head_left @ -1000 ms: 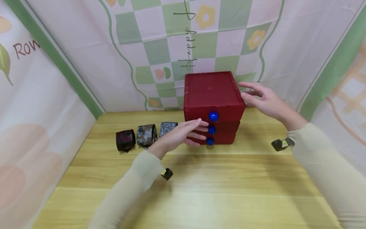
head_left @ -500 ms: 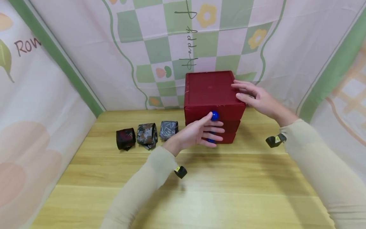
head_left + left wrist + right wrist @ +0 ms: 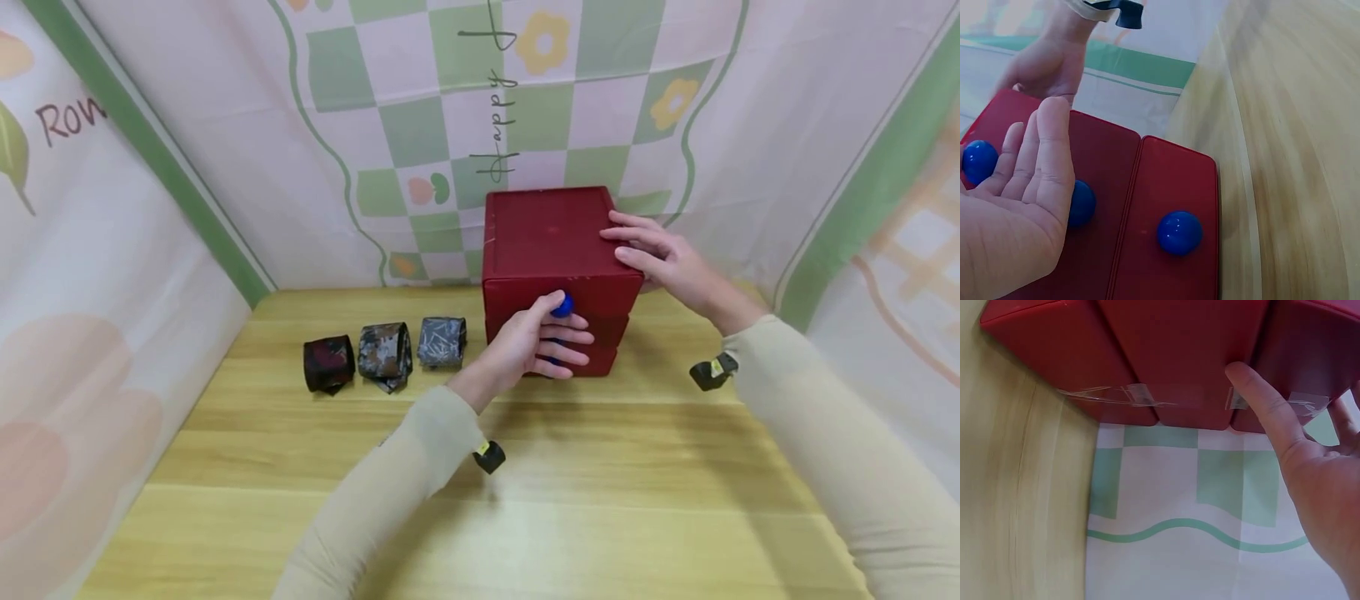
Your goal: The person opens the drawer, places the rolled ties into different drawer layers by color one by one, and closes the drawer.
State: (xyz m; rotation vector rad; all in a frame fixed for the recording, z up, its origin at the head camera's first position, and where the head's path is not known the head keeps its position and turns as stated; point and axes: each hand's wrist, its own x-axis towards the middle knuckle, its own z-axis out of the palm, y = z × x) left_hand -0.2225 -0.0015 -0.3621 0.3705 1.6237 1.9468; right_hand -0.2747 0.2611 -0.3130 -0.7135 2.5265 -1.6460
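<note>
A red box with three stacked drawers [image 3: 547,229] stands against the back curtain, all drawers closed. My left hand [image 3: 516,343] is at its front, thumb tip at the top blue knob [image 3: 562,307] and fingers extended below it. In the left wrist view this hand partly covers the middle knob [image 3: 1085,204], while the bottom knob [image 3: 1179,232] shows fully. My right hand [image 3: 675,265] rests on the box's right top edge, several fingertips on the lid. The right wrist view has one finger [image 3: 1266,406] lying along the red side wall.
Three rolled neckties stand in a row left of the box: a dark red and black one [image 3: 328,364], a camouflage-like one [image 3: 384,354] and a grey one [image 3: 442,342]. Curtains surround the wooden table [image 3: 555,500]. Clear tape [image 3: 1141,394] crosses the drawers' side.
My left hand has moved right, its thumb rising to the top knob. My right hand has shifted left onto the box's top edge. Box and neckties stay put.
</note>
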